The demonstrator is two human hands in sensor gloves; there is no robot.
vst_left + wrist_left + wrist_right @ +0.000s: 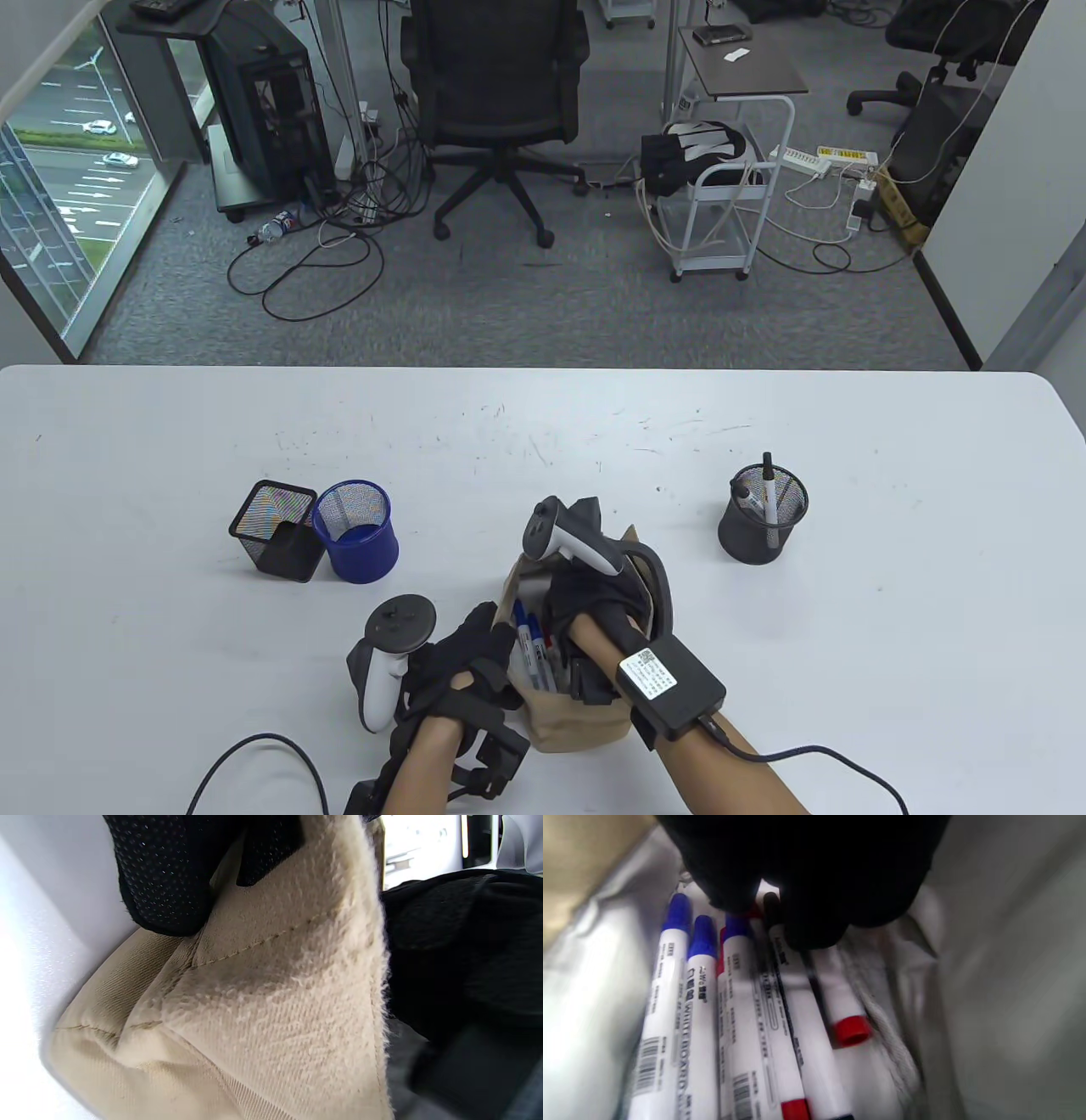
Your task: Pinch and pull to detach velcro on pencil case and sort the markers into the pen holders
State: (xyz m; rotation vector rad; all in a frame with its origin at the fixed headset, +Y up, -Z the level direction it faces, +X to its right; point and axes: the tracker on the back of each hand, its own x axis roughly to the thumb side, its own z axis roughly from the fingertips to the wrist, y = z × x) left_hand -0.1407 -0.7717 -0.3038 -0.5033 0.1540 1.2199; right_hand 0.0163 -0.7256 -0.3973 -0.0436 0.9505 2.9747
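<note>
The beige pencil case (577, 722) lies open near the table's front edge. My left hand (477, 658) grips its left rim; in the left wrist view a gloved fingertip (169, 878) pinches the fuzzy flap of the case (275, 1005). My right hand (594, 598) reaches down inside the case. Blue-capped markers (528, 635) show in the opening. In the right wrist view several markers lie side by side: blue-capped ones (678, 942), red-ended ones (850, 1029), and a black-capped marker (780, 955) whose top my right hand (772, 910) pinches.
A black square mesh holder (276, 531) and a blue round holder (356, 533) stand left of the case. A black round holder (764, 518) to the right holds markers. Cables trail from both wrists to the front edge of the white table (891, 645).
</note>
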